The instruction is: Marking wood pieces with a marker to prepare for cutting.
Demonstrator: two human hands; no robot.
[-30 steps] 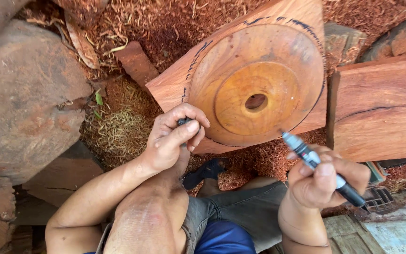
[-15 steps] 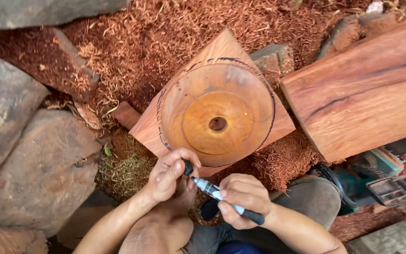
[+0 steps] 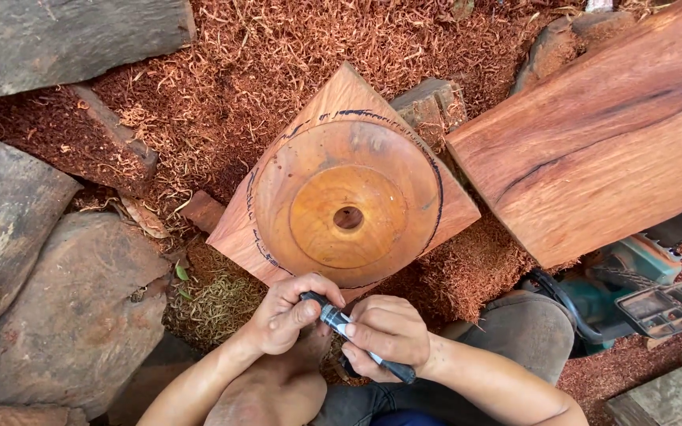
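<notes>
My hands have come together now — my left hand (image 3: 290, 315) pinches the cap end of the thin black and grey marker pen (image 3: 357, 338), and my right hand (image 3: 388, 335) is clenched around its body. The round orange wooden disc with a hole (image 3: 346, 205) lies just ahead on a square board (image 3: 230, 233) — red wood shavings (image 3: 278, 55), a big plank (image 3: 593, 158) and grey stones (image 3: 73, 315) crowd around.

Left hand (image 3: 287, 314) and right hand (image 3: 388, 335) gripping black marker (image 3: 357, 338), round wooden disc (image 3: 347, 209) on square block (image 3: 333, 95) — red shavings (image 3: 222, 87) around
</notes>
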